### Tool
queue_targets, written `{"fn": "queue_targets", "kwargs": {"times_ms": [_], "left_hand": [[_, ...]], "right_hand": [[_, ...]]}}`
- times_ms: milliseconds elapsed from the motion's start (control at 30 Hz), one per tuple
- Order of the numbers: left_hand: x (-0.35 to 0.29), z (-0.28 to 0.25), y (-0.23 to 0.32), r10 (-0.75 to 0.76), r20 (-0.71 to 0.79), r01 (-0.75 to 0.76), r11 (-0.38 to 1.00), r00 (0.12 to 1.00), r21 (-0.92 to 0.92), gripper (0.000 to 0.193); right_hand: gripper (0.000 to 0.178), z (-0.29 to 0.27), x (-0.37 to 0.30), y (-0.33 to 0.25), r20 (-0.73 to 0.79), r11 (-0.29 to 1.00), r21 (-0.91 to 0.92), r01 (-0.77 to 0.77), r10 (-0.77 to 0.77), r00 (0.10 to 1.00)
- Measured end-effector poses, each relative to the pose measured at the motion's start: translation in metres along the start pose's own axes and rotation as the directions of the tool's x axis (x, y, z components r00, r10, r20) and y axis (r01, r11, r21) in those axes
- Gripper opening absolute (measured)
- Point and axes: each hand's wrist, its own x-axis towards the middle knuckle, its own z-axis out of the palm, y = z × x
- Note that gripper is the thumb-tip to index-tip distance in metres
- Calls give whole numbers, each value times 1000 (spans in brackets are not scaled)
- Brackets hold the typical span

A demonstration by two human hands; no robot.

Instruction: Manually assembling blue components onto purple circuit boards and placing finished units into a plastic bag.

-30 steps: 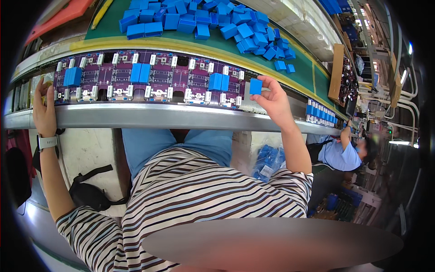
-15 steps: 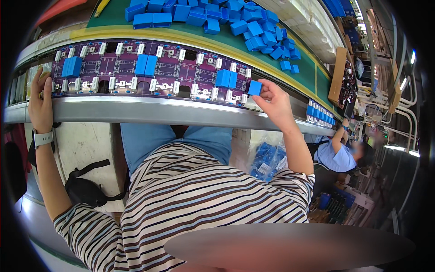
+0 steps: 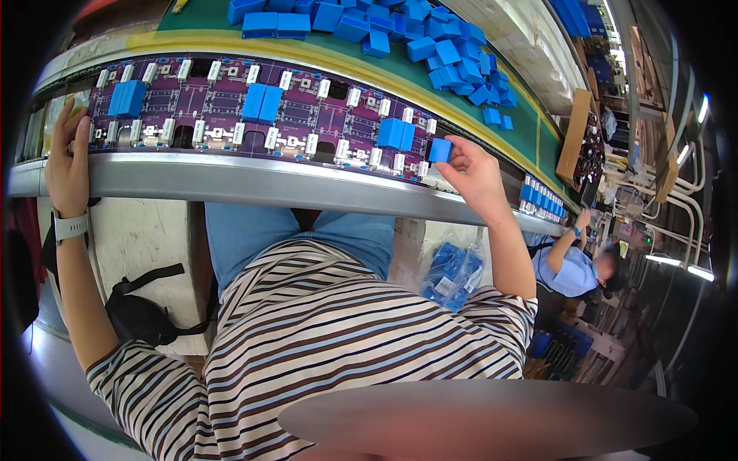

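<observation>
A long purple circuit-board panel (image 3: 227, 104) lies along the metal rail in front of me. White connectors line its two long edges, and three pairs of blue rectangular cases (image 3: 263, 103) stand on it. At its left end is my left hand (image 3: 69, 161), fingers and thumb apart, the thumb side next to the panel's edge. My right hand (image 3: 473, 170) pinches a single blue case (image 3: 440, 150) between thumb and fingers, just off the panel's right end. What lies under that case is hidden.
Beyond the rail (image 3: 231, 178), a heap of loose blue cases (image 3: 430, 46) covers part of the green conveyor belt (image 3: 200, 19). Farther right, a co-worker (image 3: 569, 265) reaches over another row of blue cases (image 3: 542, 198). A plastic bag (image 3: 452, 275) with blue items hangs below.
The whole view has shifted slightly, so rail, panel and heap appear a little displaced. My right hand keeps its pinch on the blue case; my left hand stays at the panel's left end.
</observation>
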Motion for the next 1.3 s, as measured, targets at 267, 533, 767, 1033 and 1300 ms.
{"fn": "queue_targets", "kwargs": {"times_ms": [267, 533, 767, 1033, 1300], "left_hand": [[2, -1, -1, -25, 2, 25, 1000, 1000, 14, 43], [2, -4, 4, -81, 14, 81, 997, 997, 9, 44], [0, -5, 25, -47, 81, 46, 999, 996, 9, 45], [-18, 13, 96, 76, 167, -47, 984, 983, -171, 46], [-29, 31, 119, 335, 157, -339, 941, 929, -4, 48]], "right_hand": [[44, 0, 5, -2, 12, 994, -75, 73, -73, 997], [45, -36, 14, -4, 162, 991, -18, 136, -131, 978], [41, -64, 59, 81, -192, 760, -622, 188, -380, 905], [45, -50, 35, 41, -306, 962, -236, 135, -205, 930], [43, -14, 4, -8, 53, 892, -109, 439, -436, 899]]}}
